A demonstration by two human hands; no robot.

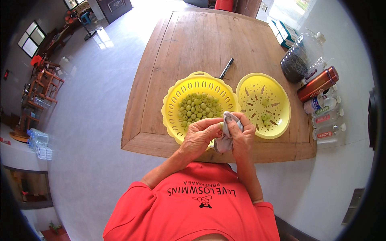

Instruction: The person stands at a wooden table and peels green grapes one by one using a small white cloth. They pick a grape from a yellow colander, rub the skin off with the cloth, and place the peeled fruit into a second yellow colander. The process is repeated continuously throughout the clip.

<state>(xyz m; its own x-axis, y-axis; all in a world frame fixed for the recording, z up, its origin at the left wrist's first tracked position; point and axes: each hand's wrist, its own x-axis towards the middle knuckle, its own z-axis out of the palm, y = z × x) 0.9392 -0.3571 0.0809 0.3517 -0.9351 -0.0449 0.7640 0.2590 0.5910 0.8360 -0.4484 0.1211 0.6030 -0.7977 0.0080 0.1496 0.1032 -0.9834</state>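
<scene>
My left hand (200, 134) pinches a small round green fruit (221, 125) over the near right rim of a scalloped yellow plastic basket (173, 93). Many similar green fruits (197, 108) lie in that basket. A grey cloth (224, 143) is in my right hand (242, 132), bunched between thumb and fingers and touching the pinched fruit. To the right, a round yellow perforated tray (250, 87) holds a few green fruits (265, 117), partly beside my right hand.
On the wooden table (193, 48), a black marker (226, 68) lies behind the basket. Along the right edge are a large plastic jug (301, 57) with dark contents, a copper-coloured flask (318, 84), several plastic bottles (327, 118) and boxes (283, 33).
</scene>
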